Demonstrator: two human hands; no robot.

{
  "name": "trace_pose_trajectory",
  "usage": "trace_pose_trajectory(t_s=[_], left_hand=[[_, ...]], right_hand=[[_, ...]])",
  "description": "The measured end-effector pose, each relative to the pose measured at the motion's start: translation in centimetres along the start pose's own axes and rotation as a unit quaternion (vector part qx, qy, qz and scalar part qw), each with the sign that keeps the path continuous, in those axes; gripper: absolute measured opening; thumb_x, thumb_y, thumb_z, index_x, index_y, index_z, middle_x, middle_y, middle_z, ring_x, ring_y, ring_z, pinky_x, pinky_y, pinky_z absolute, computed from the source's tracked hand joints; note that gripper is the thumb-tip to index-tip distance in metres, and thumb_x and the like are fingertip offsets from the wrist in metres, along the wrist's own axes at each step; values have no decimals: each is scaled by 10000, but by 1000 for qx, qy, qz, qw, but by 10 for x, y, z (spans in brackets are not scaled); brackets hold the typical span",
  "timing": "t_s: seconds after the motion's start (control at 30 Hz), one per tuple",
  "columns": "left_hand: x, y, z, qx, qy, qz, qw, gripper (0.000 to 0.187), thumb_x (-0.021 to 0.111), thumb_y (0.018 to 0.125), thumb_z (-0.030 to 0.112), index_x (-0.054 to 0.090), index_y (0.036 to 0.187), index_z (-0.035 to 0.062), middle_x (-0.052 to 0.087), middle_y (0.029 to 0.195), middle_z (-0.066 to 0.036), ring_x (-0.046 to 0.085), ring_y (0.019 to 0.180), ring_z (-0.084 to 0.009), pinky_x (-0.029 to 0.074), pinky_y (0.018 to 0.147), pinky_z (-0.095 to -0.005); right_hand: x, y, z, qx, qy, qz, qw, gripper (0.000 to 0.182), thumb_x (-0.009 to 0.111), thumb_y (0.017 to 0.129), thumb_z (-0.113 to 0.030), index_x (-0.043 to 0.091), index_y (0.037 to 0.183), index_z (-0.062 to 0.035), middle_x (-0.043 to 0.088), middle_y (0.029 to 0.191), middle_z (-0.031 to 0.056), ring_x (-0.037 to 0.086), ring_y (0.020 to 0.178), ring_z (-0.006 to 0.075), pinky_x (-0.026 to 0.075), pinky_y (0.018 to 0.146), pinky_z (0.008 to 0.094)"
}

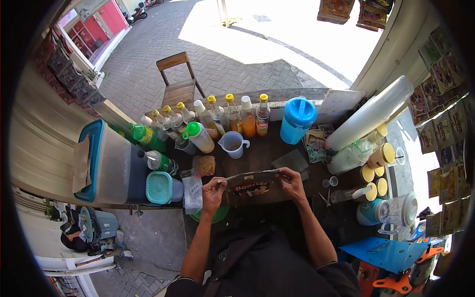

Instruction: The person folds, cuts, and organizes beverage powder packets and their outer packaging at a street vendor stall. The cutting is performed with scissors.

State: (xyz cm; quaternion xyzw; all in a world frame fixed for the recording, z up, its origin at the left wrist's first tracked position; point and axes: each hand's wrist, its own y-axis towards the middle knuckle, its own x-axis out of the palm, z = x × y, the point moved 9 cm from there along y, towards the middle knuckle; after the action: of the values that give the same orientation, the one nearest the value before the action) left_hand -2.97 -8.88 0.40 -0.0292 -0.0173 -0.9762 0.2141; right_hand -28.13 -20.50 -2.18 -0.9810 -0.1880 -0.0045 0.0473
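Note:
A dark brown pouch printed "Booster" is stretched flat between my two hands above the near edge of the table. My left hand pinches its left side near the top corner, and my right hand grips the top right corner. Whether the pouch is sealed cannot be made out. Beyond it stands a white measuring jug with some brownish content. Left of my left hand are a clear plastic packet and a bag of light brown stuff. Under my left forearm shows part of a green round thing.
Yellow-capped bottles line the back edge, beside a blue lidded pitcher. On the left stand a large lidded tub and a turquoise-lidded container. At right are stacked plastic cups, several jars, scissors and a blender.

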Motion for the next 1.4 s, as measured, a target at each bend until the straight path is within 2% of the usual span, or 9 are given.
trace_pose_trajectory(t_s=[0.1,0.17,0.27,0.5,0.57,0.8,1.03,1.2,1.4], left_hand=[[-3,-1,8,17,4,-4,1000,181,669,905,140,664,943,-37,611,916,2,536,837,-50,441,732,-210],[-5,0,6,4,-2,3,1000,160,670,902,126,665,944,-29,610,890,8,541,824,-49,441,732,-204],[-3,0,11,-20,-25,41,999,114,672,894,85,668,948,-15,612,847,26,543,788,-38,433,728,-186],[-12,-2,0,10,-73,112,991,150,684,838,-43,701,980,-1,634,807,12,585,778,-43,464,713,-183],[-11,0,9,38,-17,92,995,153,685,828,-58,705,972,-9,636,814,4,593,771,-55,471,714,-191],[-3,0,25,60,103,21,993,246,673,773,-145,721,977,-14,633,896,-48,609,829,-115,489,769,-228],[-6,1,25,74,123,15,990,300,695,758,-120,730,1017,28,628,872,-45,585,844,-120,467,794,-223],[-1,1,42,153,267,-3,951,281,685,786,-69,724,1037,53,627,874,-106,661,873,-215,510,729,-292],[2,8,53,173,280,-36,944,218,718,763,-24,724,973,31,623,867,-118,655,867,-242,514,713,-330]], right_hand=[[0,3,-25,-66,-67,-8,996,75,650,870,-52,666,913,8,651,788,-13,574,782,51,462,698,230],[1,6,-29,-73,-113,-3,991,84,670,855,-64,673,912,-2,668,802,13,595,759,86,461,687,245],[3,6,-30,-33,-88,7,996,71,650,882,-68,666,902,-2,644,790,-12,530,716,39,433,658,224],[1,4,-35,-78,-28,35,996,56,644,873,-36,685,911,-29,655,826,4,556,754,58,428,708,220],[5,1,-45,-106,-109,32,988,139,648,841,12,704,957,-39,674,871,37,601,786,98,451,712,235],[5,-2,-59,-159,-128,-17,979,210,667,807,10,736,988,-72,678,867,63,629,778,149,476,657,272],[6,4,-67,-182,-185,-24,965,261,679,747,43,750,959,-93,686,838,75,601,841,204,498,737,323],[11,7,-71,-212,-277,-37,937,268,683,742,48,748,959,-96,678,852,82,598,856,236,506,743,334],[15,10,-76,-232,-291,-86,924,222,726,722,-1,752,922,-92,678,853,77,599,868,243,499,761,358]])
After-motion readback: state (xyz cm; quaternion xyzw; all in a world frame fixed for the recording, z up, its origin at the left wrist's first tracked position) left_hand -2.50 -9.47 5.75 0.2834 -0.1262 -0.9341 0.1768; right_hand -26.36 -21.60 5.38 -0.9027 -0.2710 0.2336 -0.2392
